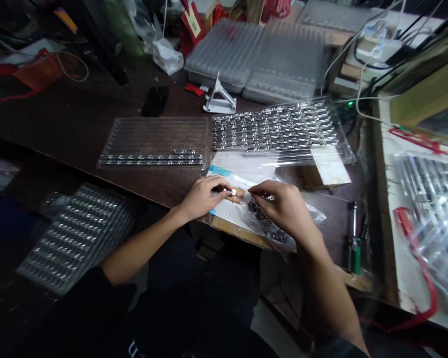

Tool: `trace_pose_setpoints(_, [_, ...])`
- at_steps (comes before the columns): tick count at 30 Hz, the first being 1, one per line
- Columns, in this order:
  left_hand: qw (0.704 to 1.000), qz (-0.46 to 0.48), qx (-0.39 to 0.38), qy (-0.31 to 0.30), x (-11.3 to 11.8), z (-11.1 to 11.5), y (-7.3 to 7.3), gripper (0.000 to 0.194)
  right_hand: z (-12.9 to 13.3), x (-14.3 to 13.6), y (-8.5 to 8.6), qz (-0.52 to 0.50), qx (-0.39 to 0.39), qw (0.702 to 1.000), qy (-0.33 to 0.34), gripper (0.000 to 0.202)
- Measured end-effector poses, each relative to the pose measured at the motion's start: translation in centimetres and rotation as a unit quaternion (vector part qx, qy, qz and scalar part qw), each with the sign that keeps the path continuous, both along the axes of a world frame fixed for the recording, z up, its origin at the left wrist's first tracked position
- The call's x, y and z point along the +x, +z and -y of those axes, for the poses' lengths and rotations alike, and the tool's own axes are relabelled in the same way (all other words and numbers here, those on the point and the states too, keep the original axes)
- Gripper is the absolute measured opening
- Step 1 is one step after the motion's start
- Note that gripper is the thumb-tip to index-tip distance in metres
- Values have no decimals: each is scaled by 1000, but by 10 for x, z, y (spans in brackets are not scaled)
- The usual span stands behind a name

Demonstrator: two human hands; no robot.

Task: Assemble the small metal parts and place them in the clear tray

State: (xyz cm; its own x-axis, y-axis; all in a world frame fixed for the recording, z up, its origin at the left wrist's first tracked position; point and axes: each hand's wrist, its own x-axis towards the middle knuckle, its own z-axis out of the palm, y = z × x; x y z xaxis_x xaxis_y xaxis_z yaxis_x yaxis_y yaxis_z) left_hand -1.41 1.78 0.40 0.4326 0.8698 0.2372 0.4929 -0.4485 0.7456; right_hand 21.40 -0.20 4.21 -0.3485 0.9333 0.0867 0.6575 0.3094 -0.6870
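My left hand (205, 196) pinches a small shiny metal part (232, 192) over a brown block (237, 196) on white paper. Close by on the right, my right hand (280, 201) has its thumb and forefinger pressed together; whatever they hold is too small to make out. Under and beside it lies a clear plastic bag (276, 232) with many small dark metal pieces. Behind my hands, one clear ribbed tray (157, 134) holds a few rows of metal parts along its near side. Another tray (276, 127) to its right is mostly filled with similar parts.
A white stand (220, 99) and a black phone (155, 101) are behind the trays. Stacked clear trays (224, 49) stand at the back. A green-handled screwdriver (354, 248) lies at right; filled trays (74, 233) sit lower left. An open cardboard box (324, 171) is near my right hand.
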Motion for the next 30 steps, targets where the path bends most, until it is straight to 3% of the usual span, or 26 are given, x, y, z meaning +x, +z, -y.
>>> trace_pose_setpoints(4, [1000,-17,16,7,1,0,-7,4,-3,-5,-6,14,13,1000,17,30])
trace_pose_setpoints(12, [1000,7,12,2,0,1,-10,5,-3,-22,-21,69,27,997,-18,20])
trace_pose_setpoints(15, [997,48,22,58,-4,2,-8,5,-4,-27,-24,54,28,998,12,21])
trace_pose_setpoints(17, [995,26,31,94,-9,5,-7,7,-3,-31,-25,57,34,997,42,22])
trace_pose_setpoints(22, [992,-97,31,75,-18,14,-8,9,1,-41,-24,179,60,979,82,27])
trace_pose_setpoints(26, [992,-80,31,91,-13,13,-5,8,0,-35,-17,157,26,984,79,28])
trace_pose_setpoints(30, [995,-11,44,89,7,12,0,5,-3,-12,-7,132,-3,990,44,15])
